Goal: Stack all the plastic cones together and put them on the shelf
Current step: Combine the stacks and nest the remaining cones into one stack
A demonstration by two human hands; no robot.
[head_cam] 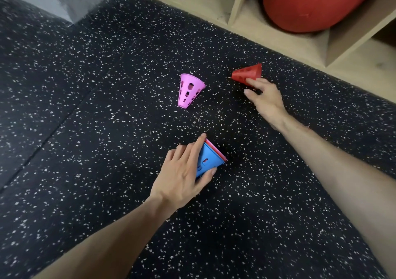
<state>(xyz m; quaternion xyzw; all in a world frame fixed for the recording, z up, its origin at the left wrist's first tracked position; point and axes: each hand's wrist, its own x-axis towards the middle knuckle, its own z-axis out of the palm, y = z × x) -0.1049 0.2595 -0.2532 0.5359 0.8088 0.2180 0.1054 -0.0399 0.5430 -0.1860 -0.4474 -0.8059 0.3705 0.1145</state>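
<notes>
1. The left hand grips a blue cone lying tilted on the speckled black floor, thumb and fingers curled round it (a pink-red rim of a nested cone shows at its wide end).
2. The pink cone sits alone on the floor, between the hands and apart from both.
3. The right hand pinches a red cone lying on its side near the wooden shelf.
4. A red ball fills one shelf compartment.

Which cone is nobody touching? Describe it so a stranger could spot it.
Start at the wooden shelf along the far edge of the speckled floor. In front of it, mid-floor, lies the pink cone, on its side, pierced with holes. Neither hand touches it.
</notes>
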